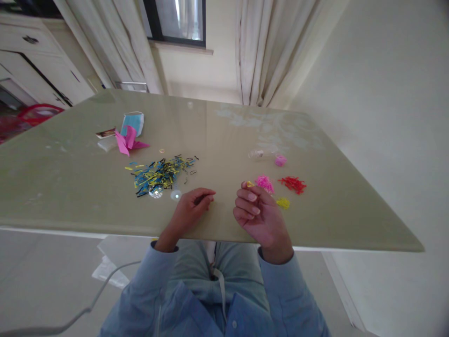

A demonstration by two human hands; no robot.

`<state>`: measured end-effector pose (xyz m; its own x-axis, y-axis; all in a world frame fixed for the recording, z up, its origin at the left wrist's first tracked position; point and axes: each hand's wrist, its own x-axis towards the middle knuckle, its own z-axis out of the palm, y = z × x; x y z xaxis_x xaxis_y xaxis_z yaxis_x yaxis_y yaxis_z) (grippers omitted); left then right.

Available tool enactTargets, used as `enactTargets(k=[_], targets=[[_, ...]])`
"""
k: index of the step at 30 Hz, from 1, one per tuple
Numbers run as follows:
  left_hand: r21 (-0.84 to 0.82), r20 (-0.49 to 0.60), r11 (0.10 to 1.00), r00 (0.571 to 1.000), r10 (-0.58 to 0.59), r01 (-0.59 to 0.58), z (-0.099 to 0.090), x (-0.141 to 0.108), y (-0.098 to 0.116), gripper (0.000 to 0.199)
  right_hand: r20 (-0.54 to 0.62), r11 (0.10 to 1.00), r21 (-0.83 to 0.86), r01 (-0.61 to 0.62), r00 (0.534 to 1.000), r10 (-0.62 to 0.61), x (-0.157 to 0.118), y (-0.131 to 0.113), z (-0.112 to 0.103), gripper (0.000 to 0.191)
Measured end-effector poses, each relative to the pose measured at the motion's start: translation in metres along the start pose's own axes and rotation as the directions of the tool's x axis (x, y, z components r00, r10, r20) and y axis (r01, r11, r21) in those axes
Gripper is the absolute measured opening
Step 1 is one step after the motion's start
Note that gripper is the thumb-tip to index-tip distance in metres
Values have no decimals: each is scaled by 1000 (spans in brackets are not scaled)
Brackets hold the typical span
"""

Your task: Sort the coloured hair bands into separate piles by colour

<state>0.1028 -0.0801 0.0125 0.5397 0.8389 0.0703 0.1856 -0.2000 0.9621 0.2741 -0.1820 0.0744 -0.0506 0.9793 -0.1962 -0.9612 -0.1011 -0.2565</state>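
Note:
My right hand [257, 210] is raised over the table's near edge, its fingers curled. Between thumb and forefinger it pinches a small yellow rubber band [249, 184]. My left hand [192, 208] rests on the tabletop with its fingers drawn together, and nothing shows in them. Beyond and beside my right hand lie small heaps of pink rubber bands [264, 184], red rubber bands [293, 184] and yellow rubber bands [283, 203]. A larger mixed heap of blue, yellow and black rubber bands [159, 173] spreads to the left of my left hand.
Two shiny discs [176, 194] lie near the mixed heap. Farther left are a pink folded paper [129, 141], a blue face mask [137, 122] and a small card [105, 133]. A clear plastic container [261, 153] and a pink clump [280, 160] lie right. A wall borders the table's right side.

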Motion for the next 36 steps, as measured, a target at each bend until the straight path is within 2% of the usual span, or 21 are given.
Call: enactTargets(k=[6, 9, 12, 14, 15, 16, 18, 19, 20, 21, 22, 24, 26, 28, 32, 36], targets=[[1, -17, 1000, 1000, -13, 13, -1, -1, 1, 29, -56, 998, 1, 58, 997, -58, -11, -6, -8, 16], [12, -31, 1000, 999, -15, 15, -1, -3, 1, 29, -93, 989, -37, 143, 985, -146, -21, -14, -13, 23], [21, -46, 1000, 999, 0, 1, -2, -6, 0, 29, -131, 954, -140, 266, 950, -285, -38, -24, -21, 31], [34, -55, 999, 998, 7, -5, -2, -7, -1, 31, -167, 898, -266, 349, 901, -400, -49, -31, -29, 31], [41, -58, 999, 998, 8, -5, -3, -7, -1, 31, -184, 851, -346, 395, 861, -474, -54, -35, -35, 30], [46, -60, 999, 998, 8, -5, -3, -7, -1, 32, -199, 782, -439, 442, 801, -565, -59, -39, -41, 29], [52, -62, 999, 998, 7, -4, -3, -7, 0, 33, -210, 574, -660, 485, 615, -760, -65, -47, -55, 27], [55, -62, 998, 998, 7, -4, -3, -7, 0, 33, -192, 451, -772, 447, 513, -837, -67, -52, -63, 27], [58, -62, 998, 998, 7, -3, -3, -7, 0, 34, -158, 332, -870, 364, 432, -888, -68, -57, -71, 28], [61, -62, 998, 998, 7, -4, -3, -7, 1, 34, -115, 224, -942, 249, 388, -914, -69, -63, -78, 30], [65, -61, 998, 998, 7, -3, -3, -7, 1, 34, -69, 125, -984, 125, 380, -922, -69, -68, -83, 31], [68, -58, 998, 998, 6, -2, -3, -7, 2, 33, 24, -65, -995, -81, 429, -903, -67, -77, -92, 34], [73, -59, 997, 998, 6, -2, -3, -7, 3, 33, 108, -228, -953, -202, 477, -872, -65, -83, -96, 37], [81, -66, 997, 998, 7, -2, -3, -8, 3, 33, 156, -327, -907, -267, 507, -848, -63, -87, -97, 40], [84, -78, 996, 997, 2, 5, -3, -8, 2, 33, 171, -383, -870, -310, 539, -825, -63, -90, -99, 43], [87, -74, 996, 997, 10, -4, -2, -8, 2, 32, 183, -373, -885, -278, 528, -829, -69, -87, -103, 42]])
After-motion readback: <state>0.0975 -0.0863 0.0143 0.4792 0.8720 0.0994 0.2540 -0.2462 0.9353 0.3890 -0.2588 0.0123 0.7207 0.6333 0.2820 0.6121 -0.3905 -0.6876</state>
